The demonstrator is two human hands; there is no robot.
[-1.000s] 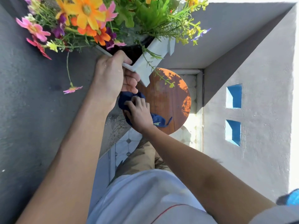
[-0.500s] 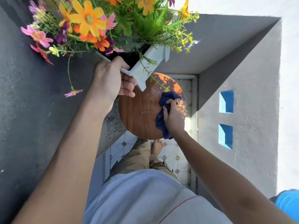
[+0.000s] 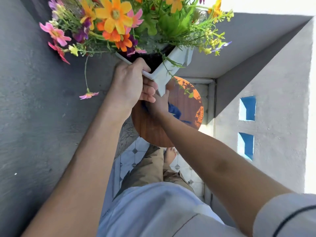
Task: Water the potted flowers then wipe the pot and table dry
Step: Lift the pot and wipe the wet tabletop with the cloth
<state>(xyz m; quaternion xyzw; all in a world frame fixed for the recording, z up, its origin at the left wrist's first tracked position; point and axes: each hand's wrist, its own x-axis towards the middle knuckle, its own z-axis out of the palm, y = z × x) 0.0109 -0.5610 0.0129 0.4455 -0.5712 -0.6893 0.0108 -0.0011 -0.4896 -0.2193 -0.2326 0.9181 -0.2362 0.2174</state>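
Note:
My left hand [image 3: 131, 82] grips the rim of the white square pot [image 3: 177, 57] and holds it lifted above the round wooden table [image 3: 150, 127]. Orange, pink and purple flowers [image 3: 112, 19] fill the pot. My right hand [image 3: 161, 101] presses a dark blue cloth [image 3: 174, 110] onto the tabletop under the pot, partly hidden behind my left hand. Most of the cloth is covered by my hands.
A dark grey wall [image 3: 42, 117] runs along the left. A pale wall with two blue openings [image 3: 247, 108] stands at the right. Below the table lies a patterned tile floor [image 3: 133, 156] with my leg and bare foot [image 3: 170, 154] on it.
My right hand has swept the cloth from the table's right side back to the left, under the raised pot. The left hand keeps the pot lifted.

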